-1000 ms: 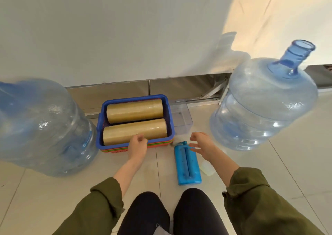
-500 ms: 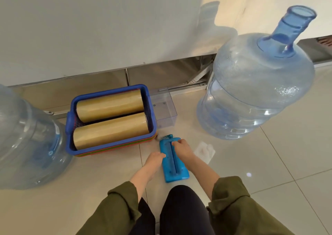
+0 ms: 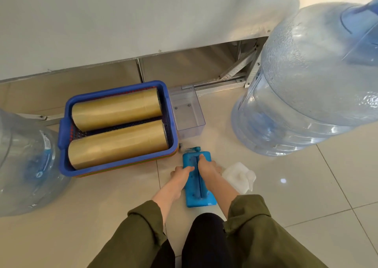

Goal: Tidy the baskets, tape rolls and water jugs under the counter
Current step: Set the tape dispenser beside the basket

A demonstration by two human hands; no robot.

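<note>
A blue basket (image 3: 63, 151), stacked on other coloured baskets, sits on the floor before the counter gap. Two brown tape rolls lie in it, one behind (image 3: 116, 109) and one in front (image 3: 117, 144). A flat blue plastic block (image 3: 197, 194) lies on the tiles right of the basket. My left hand (image 3: 181, 174) grips its left edge and my right hand (image 3: 207, 166) grips its right side, fingers on top. One large clear blue water jug (image 3: 311, 87) stands at the right, another (image 3: 24, 165) at the left edge.
A small clear plastic box (image 3: 187, 112) stands between the basket and the right jug. A crumpled white wipe (image 3: 240, 176) lies right of the blue block. The counter panel (image 3: 122, 22) hangs above a low gap with metal brackets (image 3: 235, 71).
My left hand left the basket rim and came onto the blue block. My right hand closed on the block too. The view shifted down and right, closer to the floor.
</note>
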